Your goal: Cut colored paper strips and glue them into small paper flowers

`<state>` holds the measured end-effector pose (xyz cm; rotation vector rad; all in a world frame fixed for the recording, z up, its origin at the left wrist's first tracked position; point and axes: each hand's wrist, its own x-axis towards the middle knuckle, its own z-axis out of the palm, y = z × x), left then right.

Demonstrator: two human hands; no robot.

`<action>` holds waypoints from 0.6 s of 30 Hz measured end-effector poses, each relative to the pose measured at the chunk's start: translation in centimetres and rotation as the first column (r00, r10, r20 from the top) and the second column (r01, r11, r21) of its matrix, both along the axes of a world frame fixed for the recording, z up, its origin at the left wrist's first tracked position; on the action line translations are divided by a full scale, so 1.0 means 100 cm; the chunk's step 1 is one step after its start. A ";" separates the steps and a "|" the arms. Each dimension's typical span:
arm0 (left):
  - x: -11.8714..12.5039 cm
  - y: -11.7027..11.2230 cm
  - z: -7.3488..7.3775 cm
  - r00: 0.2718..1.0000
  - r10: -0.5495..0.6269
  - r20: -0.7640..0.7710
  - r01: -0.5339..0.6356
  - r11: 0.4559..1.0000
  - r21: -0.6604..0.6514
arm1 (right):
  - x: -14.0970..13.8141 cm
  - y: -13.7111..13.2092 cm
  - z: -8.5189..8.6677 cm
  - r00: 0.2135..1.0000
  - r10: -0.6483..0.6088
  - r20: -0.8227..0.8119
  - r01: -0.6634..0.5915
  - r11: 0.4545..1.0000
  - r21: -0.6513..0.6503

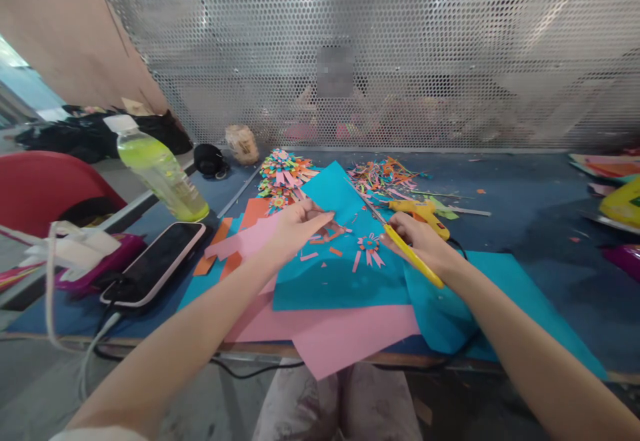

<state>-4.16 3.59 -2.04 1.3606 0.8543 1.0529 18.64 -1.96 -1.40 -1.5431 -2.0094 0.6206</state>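
Observation:
My right hand (413,234) grips a pair of scissors (413,254) by the yellow handles, its metal blades pointing up and left over a blue paper sheet (345,287). To the left, my left hand (305,224) is closed in a pinch at a small orange-pink paper strip (341,231), partly hidden by the fingers. Between the hands a small paper rosette (369,243) with pink tails lies on the blue sheet. Around it are several cut pink and orange bits. Pink paper (350,337) extends beneath the blue sheet toward me.
Finished rosettes (283,171) are heaped behind my left hand, beside a pile of paper shreds (383,177). A yellow glue gun (420,213) lies beyond my right hand. On the left are a phone (157,264) and a drink bottle (160,167). A perforated metal panel (400,61) backs the table.

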 end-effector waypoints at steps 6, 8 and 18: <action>0.002 -0.003 0.002 1.000 -0.011 0.006 0.011 1.000 0.014 | -0.002 -0.001 0.002 1.000 -0.018 0.004 0.018 1.000 0.017; 0.001 -0.002 0.001 1.000 -0.014 0.014 0.014 1.000 0.014 | -0.002 -0.001 0.002 0.999 -0.033 0.004 0.033 0.999 0.023; 0.001 -0.008 0.007 0.994 -0.057 -0.089 0.057 0.998 -0.001 | 0.001 -0.001 -0.002 1.000 0.006 -0.024 -0.006 1.000 0.010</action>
